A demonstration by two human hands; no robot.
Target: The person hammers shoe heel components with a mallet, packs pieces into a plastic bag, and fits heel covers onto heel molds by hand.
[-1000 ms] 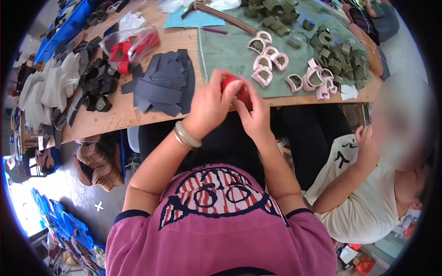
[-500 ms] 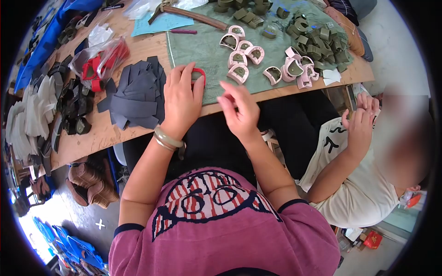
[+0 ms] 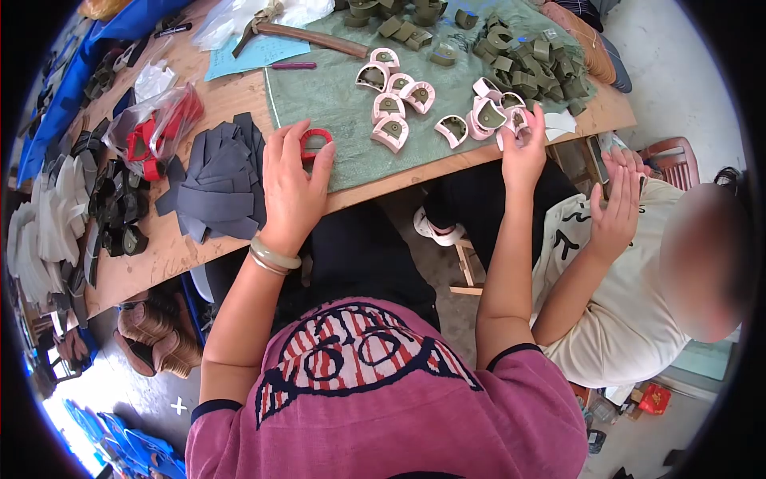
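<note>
My left hand (image 3: 289, 184) lies palm down on the table's front part, fingers stretched out. A small red D-shaped piece (image 3: 325, 132) sits between its thumb and index finger, on the green cloth. Over on the right, my right hand (image 3: 523, 160) reaches to a cluster of pale pink D-shaped pieces (image 3: 488, 114) with olive-green insides. Its thumb and fingers are apart around the nearest pink pieces; whether they touch one is hard to see. More pink pieces (image 3: 390, 132) lie in a group between my hands. A stack of dark grey strips (image 3: 219, 203) is left of my left hand.
Olive-green loops (image 3: 542, 72) are heaped at the back right. A hammer (image 3: 315, 38) and a purple pen (image 3: 294, 65) lie farther back. A plastic bag (image 3: 155, 128) holds red pieces. At my right, a co-worker's hands (image 3: 618, 203) are raised near the table edge.
My right hand has moved right, from beside the left hand to the pink cluster. My left hand stays by the red piece. The view has shifted slightly; the co-worker's hands have changed pose.
</note>
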